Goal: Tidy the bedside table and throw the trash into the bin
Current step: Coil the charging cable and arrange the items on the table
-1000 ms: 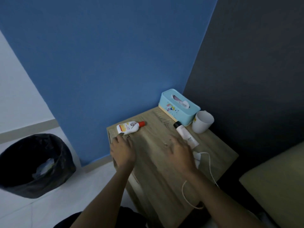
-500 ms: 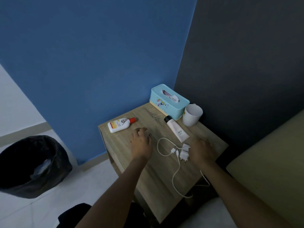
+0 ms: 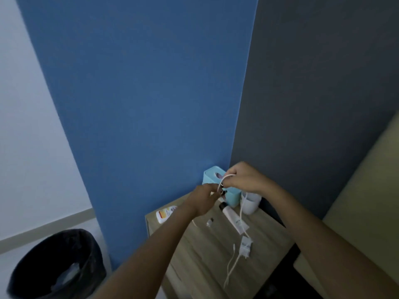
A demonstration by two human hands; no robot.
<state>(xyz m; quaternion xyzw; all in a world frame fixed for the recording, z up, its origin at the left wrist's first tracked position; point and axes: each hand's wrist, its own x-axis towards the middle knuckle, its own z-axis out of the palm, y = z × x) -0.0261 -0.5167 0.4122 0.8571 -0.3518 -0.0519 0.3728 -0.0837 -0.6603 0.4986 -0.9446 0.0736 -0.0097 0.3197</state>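
Both my hands are raised above the wooden bedside table [image 3: 200, 253], holding a white charger cable [image 3: 241, 212]. My right hand [image 3: 241, 178] pinches a loop of it in front of the light blue tissue box [image 3: 210, 176]. My left hand [image 3: 204, 198] grips another stretch just below and to the left. The cable hangs down to its white plug [image 3: 246, 247], which lies on the table, and loose cable trails off toward the front edge. A black-lined bin [image 3: 58, 266] holding some trash stands on the floor to the left.
On the table lie a white bottle with an orange label [image 3: 165, 214], a white tube with a black cap [image 3: 232, 219] and a small white piece [image 3: 209, 222]. A white cup [image 3: 250, 203] stands beside the tissue box. A bed edge [image 3: 356, 223] is at right.
Both hands left the tabletop and rose with the cable between them. The plug stayed on the table, and the camera tilted up toward the wall.
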